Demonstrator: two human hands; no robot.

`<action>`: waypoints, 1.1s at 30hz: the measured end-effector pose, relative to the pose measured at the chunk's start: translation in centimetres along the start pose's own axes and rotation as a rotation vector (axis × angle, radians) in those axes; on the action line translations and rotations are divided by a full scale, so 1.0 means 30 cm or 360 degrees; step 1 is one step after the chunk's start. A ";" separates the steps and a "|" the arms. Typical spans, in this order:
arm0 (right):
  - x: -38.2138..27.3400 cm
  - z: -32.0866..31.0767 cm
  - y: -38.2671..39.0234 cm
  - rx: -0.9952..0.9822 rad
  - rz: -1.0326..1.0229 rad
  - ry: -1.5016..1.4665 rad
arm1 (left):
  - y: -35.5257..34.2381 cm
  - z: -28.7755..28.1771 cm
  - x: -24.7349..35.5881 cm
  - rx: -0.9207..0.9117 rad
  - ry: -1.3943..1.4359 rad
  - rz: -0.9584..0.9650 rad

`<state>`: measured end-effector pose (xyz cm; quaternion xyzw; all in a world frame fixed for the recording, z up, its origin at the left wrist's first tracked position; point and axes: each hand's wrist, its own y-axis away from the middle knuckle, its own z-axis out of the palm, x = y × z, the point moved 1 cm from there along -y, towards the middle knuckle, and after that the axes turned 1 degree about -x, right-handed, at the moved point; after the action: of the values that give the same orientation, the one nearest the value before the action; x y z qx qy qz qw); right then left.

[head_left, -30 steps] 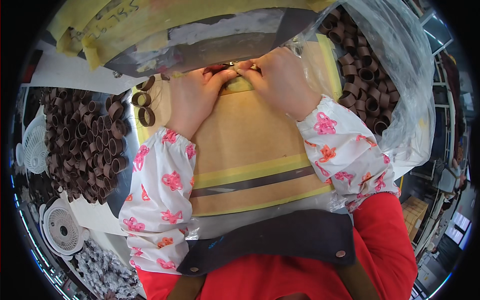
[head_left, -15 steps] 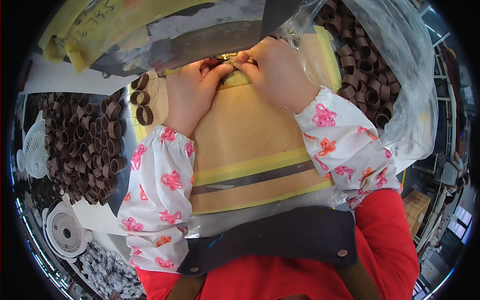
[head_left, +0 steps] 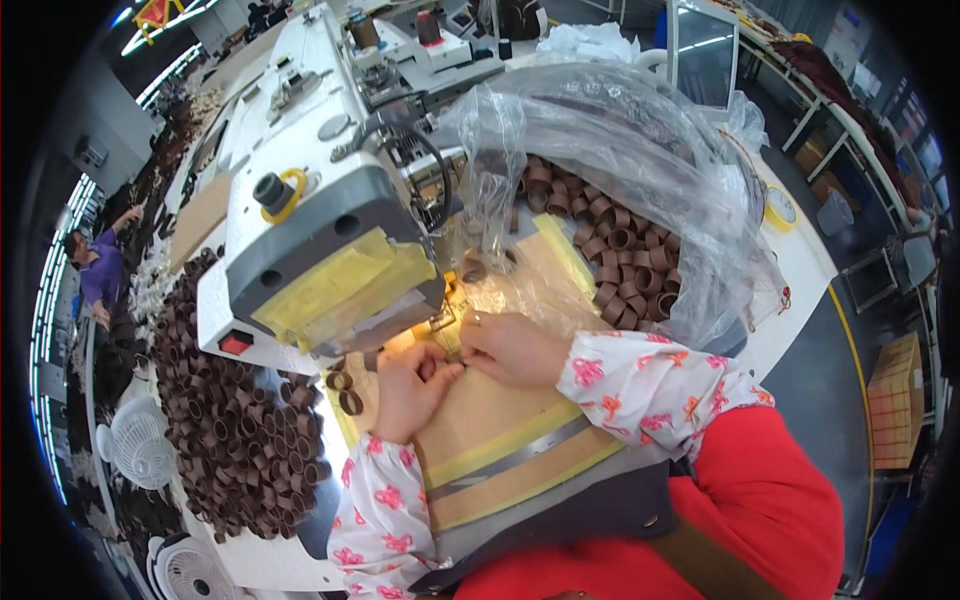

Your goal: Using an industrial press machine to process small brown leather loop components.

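My left hand [head_left: 408,388] and my right hand [head_left: 513,350] are close together on the tan work surface [head_left: 478,420], just in front of the lit needle area of a white sewing machine [head_left: 320,190]. Both hands are closed, fingertips pinched and bent inward. Whatever they hold is hidden by the fingers and too small to make out. Beside my left hand lie a few loose brown rings [head_left: 350,402]. Floral white sleeve covers are over both forearms.
A large heap of brown rings [head_left: 245,440] lies at the left. More brown rings [head_left: 625,240] spill from a clear plastic bag [head_left: 700,190] at the right. White fans [head_left: 142,442] stand beyond the left edge. Another person [head_left: 98,265] is far left.
The view has lifted and turned, bringing the machine's body and the room into sight. My hands remain close together near the needle area, still pinched.
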<state>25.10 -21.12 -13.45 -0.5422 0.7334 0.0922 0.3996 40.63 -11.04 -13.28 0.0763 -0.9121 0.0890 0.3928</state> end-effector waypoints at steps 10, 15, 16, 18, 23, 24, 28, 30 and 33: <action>0.021 0.023 -0.055 -0.0017 0.0176 -0.0460 | 0.009 0.009 0.020 0.0287 0.0070 0.0198; -0.093 0.018 0.006 -0.0260 -0.0195 -0.0060 | -0.003 0.001 0.038 0.0278 0.0361 0.0318; -0.119 0.019 0.016 -0.0256 -0.0245 -0.0108 | 0.002 0.010 0.037 0.0176 0.0392 0.0330; -0.154 0.027 0.033 -0.0255 -0.0330 -0.0207 | 0.000 -0.001 -0.008 0.0128 -0.0139 0.0451; -0.011 -0.018 -0.048 -0.0173 -0.0060 -0.0176 | 0.015 -0.013 -0.018 0.0338 -0.0481 0.0283; 0.002 -0.013 -0.055 -0.0132 -0.0065 -0.0194 | 0.021 -0.017 -0.007 0.0328 -0.0362 0.0251; 0.025 0.007 -0.068 0.0089 -0.0010 -0.0273 | 0.018 -0.027 0.001 0.0174 -0.0359 0.0068; 0.025 0.010 -0.073 0.0174 0.0007 -0.0279 | 0.010 -0.022 0.003 0.0251 -0.0321 -0.0021; 0.025 0.006 -0.082 0.0253 -0.0010 -0.0244 | -0.010 -0.007 0.001 0.0357 -0.0278 -0.0079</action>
<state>27.26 -22.51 -13.34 -0.5025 0.7040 0.0737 0.4965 40.83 -11.28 -13.10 0.1496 -0.9251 0.1735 0.3029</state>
